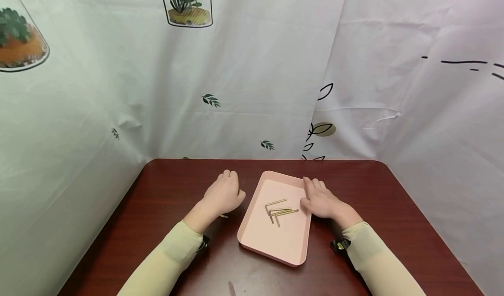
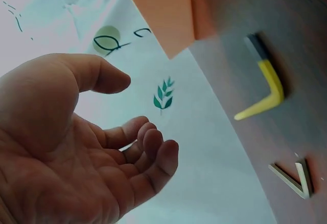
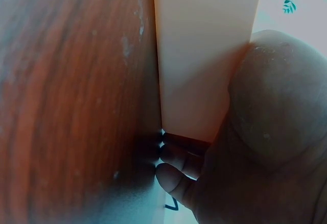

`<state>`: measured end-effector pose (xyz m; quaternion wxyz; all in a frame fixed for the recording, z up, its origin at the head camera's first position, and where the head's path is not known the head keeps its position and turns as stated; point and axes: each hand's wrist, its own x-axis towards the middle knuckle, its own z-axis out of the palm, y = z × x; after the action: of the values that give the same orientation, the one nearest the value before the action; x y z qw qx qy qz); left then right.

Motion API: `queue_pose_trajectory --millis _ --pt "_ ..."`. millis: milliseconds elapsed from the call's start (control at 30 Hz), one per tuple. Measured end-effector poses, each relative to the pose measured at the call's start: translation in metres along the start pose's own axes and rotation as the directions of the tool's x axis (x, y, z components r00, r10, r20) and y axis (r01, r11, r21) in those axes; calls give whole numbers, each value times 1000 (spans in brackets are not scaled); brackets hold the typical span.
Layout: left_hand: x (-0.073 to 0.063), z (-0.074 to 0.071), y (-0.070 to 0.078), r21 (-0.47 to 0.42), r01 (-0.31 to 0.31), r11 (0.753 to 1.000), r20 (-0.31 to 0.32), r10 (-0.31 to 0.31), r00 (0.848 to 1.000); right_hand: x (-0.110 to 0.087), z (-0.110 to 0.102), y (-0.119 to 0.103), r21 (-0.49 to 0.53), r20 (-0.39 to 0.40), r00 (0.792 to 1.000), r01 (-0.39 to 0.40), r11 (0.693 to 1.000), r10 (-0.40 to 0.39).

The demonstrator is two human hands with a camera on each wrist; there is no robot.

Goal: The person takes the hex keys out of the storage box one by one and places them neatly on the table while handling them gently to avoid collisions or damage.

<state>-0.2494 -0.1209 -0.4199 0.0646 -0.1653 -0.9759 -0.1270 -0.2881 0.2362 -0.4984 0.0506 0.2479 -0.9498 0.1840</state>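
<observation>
Several L-shaped, brass-coloured hex keys [image 1: 281, 212] lie together in a shallow pink tray [image 1: 271, 248]. My right hand [image 1: 320, 199] holds the tray by its right side, the thumb over the rim and the fingers along the outer wall near the far corner. Left of the tray, my left hand [image 1: 224, 193] hovers above the table with loosely curled fingers and nothing between them. Below it in the left wrist view lie a yellow hex key [image 2: 276, 94] with a dark end and a smaller metallic angled key [image 2: 301, 183]. The left hand mostly hides both in the head view.
Everything stands on a dark red-brown wooden table [image 1: 157, 199] with rounded far corners. A white curtain [image 1: 244, 68] printed with plants hangs behind it and along both sides. A thin pale object [image 1: 231, 288] shows at the near edge of the head view.
</observation>
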Motion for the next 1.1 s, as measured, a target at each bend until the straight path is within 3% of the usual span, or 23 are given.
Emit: queue_pose_trajectory --millis 233,433,600,833,1100 --pt "1 0 14 18 -104 994 -28 104 994 0 0 2 7 22 1000 -21 1000 21" --pt "5 3 22 40 -146 988 -39 148 988 5 19 23 1 -15 1000 6 1000 -6" --pt "7 4 27 28 -194 981 -45 195 980 3 12 15 -29 -22 1000 20 999 -21" --pt "10 3 37 -4 -256 967 -32 255 966 -2 -15 -15 -18 51 997 -52 998 53" --pt "14 6 43 6 -323 946 -2 323 946 -2 -5 -7 -18 17 1000 -22 1000 22"
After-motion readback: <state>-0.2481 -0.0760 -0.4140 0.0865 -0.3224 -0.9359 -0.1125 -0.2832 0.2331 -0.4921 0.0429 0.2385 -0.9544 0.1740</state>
